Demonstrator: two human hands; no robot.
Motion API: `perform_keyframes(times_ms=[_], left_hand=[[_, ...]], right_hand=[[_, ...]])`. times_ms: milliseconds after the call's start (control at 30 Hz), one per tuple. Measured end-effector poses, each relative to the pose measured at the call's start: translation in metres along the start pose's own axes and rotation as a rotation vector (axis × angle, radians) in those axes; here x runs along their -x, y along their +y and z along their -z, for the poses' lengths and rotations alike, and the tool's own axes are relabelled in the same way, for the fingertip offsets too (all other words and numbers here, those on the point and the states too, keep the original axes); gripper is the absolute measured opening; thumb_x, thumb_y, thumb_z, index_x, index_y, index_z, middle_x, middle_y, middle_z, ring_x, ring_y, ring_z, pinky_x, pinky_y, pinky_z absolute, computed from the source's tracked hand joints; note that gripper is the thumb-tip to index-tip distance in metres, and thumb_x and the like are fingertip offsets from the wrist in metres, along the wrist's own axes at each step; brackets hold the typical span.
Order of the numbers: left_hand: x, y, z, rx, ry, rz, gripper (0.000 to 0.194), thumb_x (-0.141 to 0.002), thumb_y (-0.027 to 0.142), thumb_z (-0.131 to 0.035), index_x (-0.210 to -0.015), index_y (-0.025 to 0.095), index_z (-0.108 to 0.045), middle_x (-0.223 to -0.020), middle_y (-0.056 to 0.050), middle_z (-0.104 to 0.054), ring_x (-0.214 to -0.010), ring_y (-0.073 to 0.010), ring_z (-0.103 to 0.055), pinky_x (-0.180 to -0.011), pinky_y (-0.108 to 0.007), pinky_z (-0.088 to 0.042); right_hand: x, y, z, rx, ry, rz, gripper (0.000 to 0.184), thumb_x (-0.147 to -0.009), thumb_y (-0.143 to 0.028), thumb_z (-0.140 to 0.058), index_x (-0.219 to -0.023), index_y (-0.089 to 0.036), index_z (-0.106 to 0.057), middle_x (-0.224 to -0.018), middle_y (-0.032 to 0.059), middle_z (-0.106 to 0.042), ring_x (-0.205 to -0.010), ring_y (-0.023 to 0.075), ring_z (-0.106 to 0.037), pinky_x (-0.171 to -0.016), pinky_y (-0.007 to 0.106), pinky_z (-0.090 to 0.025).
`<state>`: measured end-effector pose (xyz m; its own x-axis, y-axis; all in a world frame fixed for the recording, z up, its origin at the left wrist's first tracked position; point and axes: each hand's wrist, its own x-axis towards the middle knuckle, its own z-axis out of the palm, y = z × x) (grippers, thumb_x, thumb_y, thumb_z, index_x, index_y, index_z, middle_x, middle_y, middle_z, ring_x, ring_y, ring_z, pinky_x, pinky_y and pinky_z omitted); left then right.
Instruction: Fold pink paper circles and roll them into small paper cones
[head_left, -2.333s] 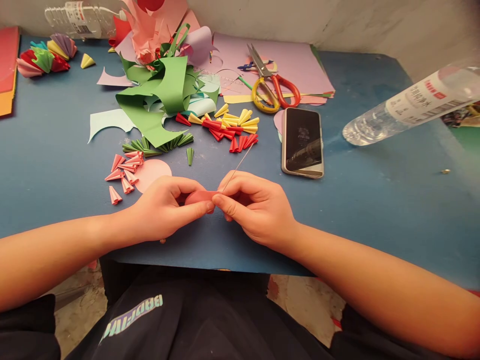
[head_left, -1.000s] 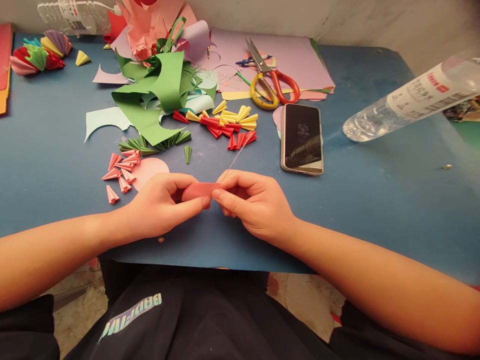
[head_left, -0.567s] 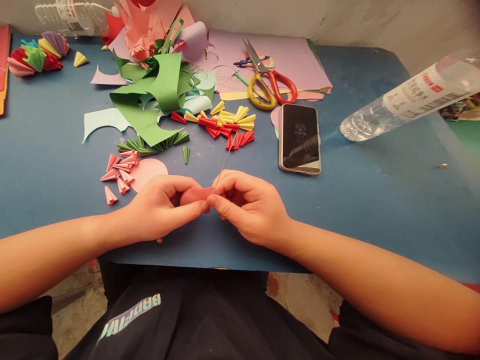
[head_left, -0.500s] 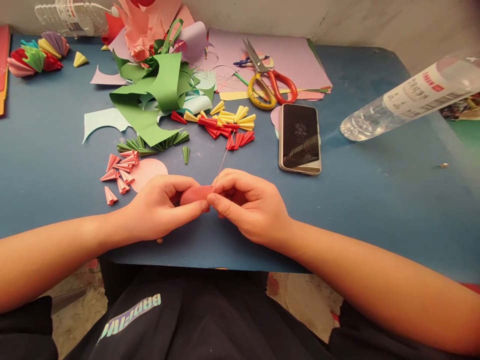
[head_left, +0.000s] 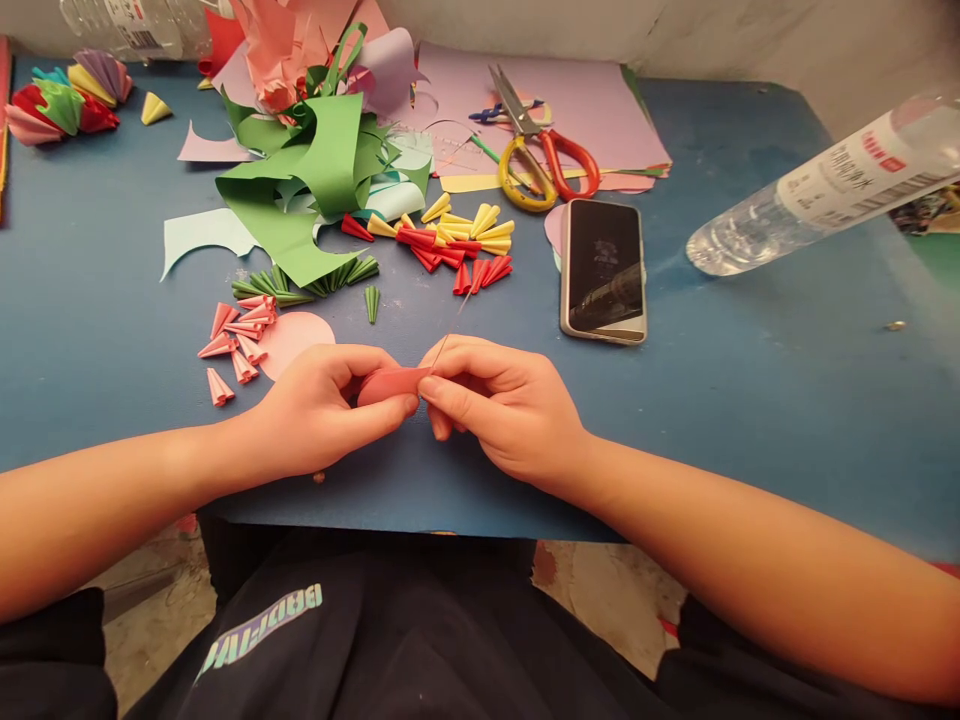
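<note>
My left hand is closed around a pink paper piece, folded or curved, its thumb lying along the near side. At the paper's right end, my right hand pinches with thumb and forefinger. A thin strand, perhaps thread or a needle, rises from that pinch toward the red paper cones. A flat pink paper disc lies just beyond my left hand, with small pink folded cones beside it. Green folded cones and yellow cones lie farther back.
Green paper scraps heap at the back. Scissors rest on purple sheets, and a phone lies in front. A water bottle is at the right. Multicoloured folded paper sits back left.
Both hands keep their grip on the pink paper. The right fingers have shifted slightly at its end, and the thin strand leans more to the right. The whole view has moved a little.
</note>
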<state>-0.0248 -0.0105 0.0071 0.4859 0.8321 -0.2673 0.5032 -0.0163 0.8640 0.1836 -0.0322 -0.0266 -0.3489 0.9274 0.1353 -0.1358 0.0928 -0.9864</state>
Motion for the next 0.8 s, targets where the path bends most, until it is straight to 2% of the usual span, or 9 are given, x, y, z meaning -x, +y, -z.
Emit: perform_keyframes(times_ms=[167,567,800], left_hand=[[0.0003,-0.0026,0.0005,0.058,-0.024,0.021,0.029,-0.086,0.041,-0.069,-0.077,0.014,-0.066,-0.064,0.003,-0.048,-0.056,-0.0091,-0.040,-0.047,-0.023,-0.031],[-0.0004,0.0004,-0.0003,0.065,-0.012,0.030,0.027,-0.084,0.039,-0.071,-0.074,0.015,-0.064,-0.063,0.003,-0.048,-0.056,-0.0086,-0.040,-0.047,-0.021,-0.031],[0.0002,-0.0005,-0.0010,0.052,-0.006,0.006,0.023,-0.083,0.036,-0.070,-0.073,0.016,-0.061,-0.061,0.004,-0.045,-0.053,-0.0089,-0.040,-0.044,-0.021,-0.031]], right_hand=[[0.0002,-0.0019,0.0001,-0.027,-0.017,-0.041,0.013,-0.098,-0.015,-0.067,-0.085,-0.014,-0.072,-0.085,-0.0004,-0.063,-0.059,0.0059,-0.063,-0.059,0.022,-0.051],[0.0005,-0.0013,0.0012,0.013,-0.030,-0.038,0.015,-0.100,-0.022,-0.067,-0.087,-0.016,-0.073,-0.084,0.0010,-0.065,-0.058,0.0076,-0.061,-0.056,0.025,-0.048],[-0.0003,0.0033,0.0009,0.055,0.131,-0.017,0.008,-0.087,-0.020,-0.080,-0.082,-0.018,-0.075,-0.082,0.0014,-0.071,-0.077,0.0132,-0.065,-0.069,0.027,-0.054]])
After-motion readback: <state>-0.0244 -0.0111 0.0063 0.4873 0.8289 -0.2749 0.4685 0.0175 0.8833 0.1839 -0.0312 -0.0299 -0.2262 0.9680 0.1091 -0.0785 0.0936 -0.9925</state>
